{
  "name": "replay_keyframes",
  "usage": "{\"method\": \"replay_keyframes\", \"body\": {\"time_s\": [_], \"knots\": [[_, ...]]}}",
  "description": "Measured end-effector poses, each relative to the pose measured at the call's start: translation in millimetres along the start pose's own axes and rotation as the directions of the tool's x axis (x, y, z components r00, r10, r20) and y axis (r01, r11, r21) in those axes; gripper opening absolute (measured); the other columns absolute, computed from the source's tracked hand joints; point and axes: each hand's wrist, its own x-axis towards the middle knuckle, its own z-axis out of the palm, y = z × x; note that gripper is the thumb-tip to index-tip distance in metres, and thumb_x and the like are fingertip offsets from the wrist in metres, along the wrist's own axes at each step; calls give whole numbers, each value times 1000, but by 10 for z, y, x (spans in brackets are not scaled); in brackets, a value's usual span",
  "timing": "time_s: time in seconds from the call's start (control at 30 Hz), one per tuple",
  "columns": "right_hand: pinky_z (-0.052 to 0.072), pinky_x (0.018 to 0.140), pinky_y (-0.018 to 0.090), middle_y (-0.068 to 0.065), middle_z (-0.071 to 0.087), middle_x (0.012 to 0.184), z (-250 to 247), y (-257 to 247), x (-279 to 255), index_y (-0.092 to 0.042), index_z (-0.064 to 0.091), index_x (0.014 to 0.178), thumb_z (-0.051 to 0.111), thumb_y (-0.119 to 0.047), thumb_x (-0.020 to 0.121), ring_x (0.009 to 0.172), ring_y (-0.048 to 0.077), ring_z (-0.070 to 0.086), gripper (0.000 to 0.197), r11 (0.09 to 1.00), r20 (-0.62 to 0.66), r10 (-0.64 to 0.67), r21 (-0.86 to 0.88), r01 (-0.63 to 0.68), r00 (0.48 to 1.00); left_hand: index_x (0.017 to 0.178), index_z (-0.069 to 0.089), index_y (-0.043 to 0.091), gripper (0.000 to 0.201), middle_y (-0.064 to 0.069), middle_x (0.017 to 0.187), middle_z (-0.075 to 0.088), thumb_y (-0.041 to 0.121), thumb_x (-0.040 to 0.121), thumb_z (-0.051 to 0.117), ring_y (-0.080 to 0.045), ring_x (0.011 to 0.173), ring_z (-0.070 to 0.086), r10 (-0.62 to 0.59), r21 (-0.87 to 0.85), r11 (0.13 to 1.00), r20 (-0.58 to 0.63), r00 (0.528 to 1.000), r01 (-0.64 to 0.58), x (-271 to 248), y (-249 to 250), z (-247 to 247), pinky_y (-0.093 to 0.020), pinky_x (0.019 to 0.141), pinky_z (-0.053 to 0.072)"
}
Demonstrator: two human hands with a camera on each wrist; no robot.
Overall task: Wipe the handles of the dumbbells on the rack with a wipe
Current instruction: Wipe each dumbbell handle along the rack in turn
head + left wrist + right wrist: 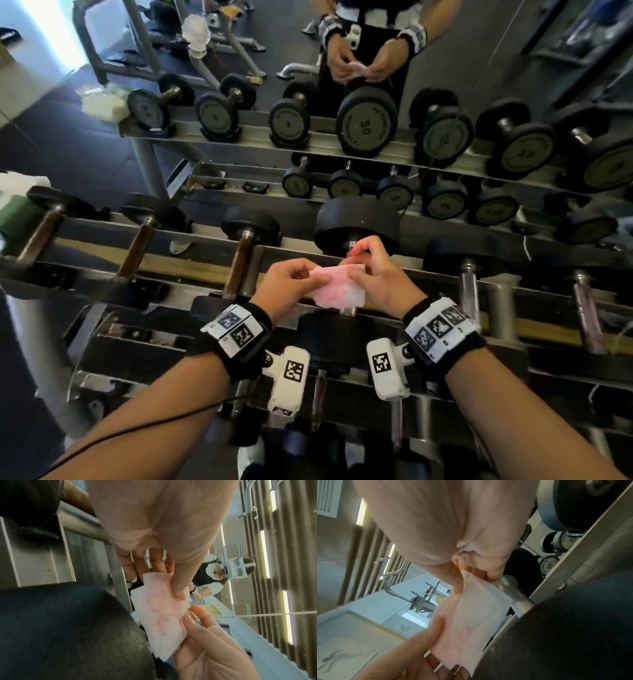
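A pink-white wipe (337,287) is stretched between both hands just above the rack's big black dumbbell (356,222). My left hand (317,277) pinches the wipe's left edge between thumb and fingers. My right hand (356,270) pinches its right corner. In the left wrist view the thumb presses on the wipe (159,615), with the right hand's fingers (202,618) below. The right wrist view shows the wipe (471,615) hanging beside the dumbbell's steel handle (515,595), apart from it. From the head view that handle is mostly hidden under the wipe.
Further dumbbells lie along the rack rail (191,267): brown-handled ones (239,263) to the left, chrome-handled ones (469,291) to the right. A lower tier (318,394) sits under my wrists. A mirror behind reflects the rack (366,120) and the person.
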Motion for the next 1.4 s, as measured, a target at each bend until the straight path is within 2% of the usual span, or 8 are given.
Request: {"method": "replay_keyframes", "body": {"time_s": [0.2, 0.4, 0.6, 0.83, 0.93, 1.17, 1.3, 1.4], "knots": [[44, 92, 19, 2, 58, 104, 211, -37, -80, -8, 48, 109, 57, 13, 87, 103, 12, 57, 32, 999, -139, 44, -6, -45, 989, 86, 53, 14, 14, -8, 83, 55, 6, 97, 54, -23, 77, 54, -93, -56, 993, 101, 991, 99, 233, -167, -123, -38, 72, 49], [46, 91, 21, -6, 67, 105, 213, 132, -395, -21, 62, 106, 58, -3, 93, 101, 6, 62, 23, 979, -211, 104, -148, -137, 972, 129, 55, 3, 30, -19, 124, 62, 12, 101, 47, -33, 115, 59, -106, 216, 973, 95, 990, 83, 515, -317, -267, -43, 103, 46], [42, 84, 11, -11, 69, 98, 212, 184, -765, -27, 71, 99, 56, -18, 98, 96, -1, 60, 17, 961, -199, 173, -178, -209, 965, 125, 62, 5, 28, -23, 127, 63, 9, 101, 48, -41, 118, 59, -156, 124, 983, 149, 976, 138, 755, -384, -111, -53, 103, 47], [48, 100, 32, -8, 68, 111, 359, 289, -912, -25, 71, 110, 60, -24, 97, 108, 7, 61, 17, 962, -276, 266, 14, -273, 923, 130, 63, 17, 34, -9, 110, 70, 8, 99, 51, -25, 101, 66, -72, -20, 997, 270, 960, 80, 887, -385, 85, -40, 92, 54], [48, 101, 38, -5, 66, 115, 431, 350, -944, -30, 68, 112, 57, -29, 99, 112, 13, 59, 17, 960, -284, 279, 50, -277, 917, 127, 64, 21, 31, -1, 106, 70, 12, 100, 53, -10, 91, 65, -13, 38, 999, 354, 935, 0, 760, -413, 132, -19, 79, 52], [24, 95, 6, -24, 45, 120, 645, 440, -975, -45, 50, 112, 38, -44, 99, 115, -19, 33, 18, 961, -346, 219, -83, -262, 912, 117, 71, 25, 24, 4, 101, 73, 24, 99, 56, -6, 91, 69, -19, 91, 996, 443, 896, -24, 696, -522, 81, -14, 77, 53], [29, 100, 14, -29, 44, 118, 642, 478, -984, -40, 51, 116, 39, -35, 104, 117, -13, 36, 18, 964, -360, 216, -67, -256, 908, 126, 64, 13, 30, -7, 111, 70, 10, 101, 47, -23, 106, 67, -91, -50, 992, 362, 928, 117, 967, -438, 169, -35, 91, 55], [33, 103, 23, -35, 43, 115, 658, 473, -988, -37, 52, 118, 38, -41, 101, 118, -9, 38, 23, 965, -362, 226, -43, -259, 904, 107, 72, 19, 19, -3, 100, 72, 22, 100, 55, -21, 99, 68, -55, -39, 996, 376, 925, 75, 969, -468, 201, -37, 94, 53]]}}
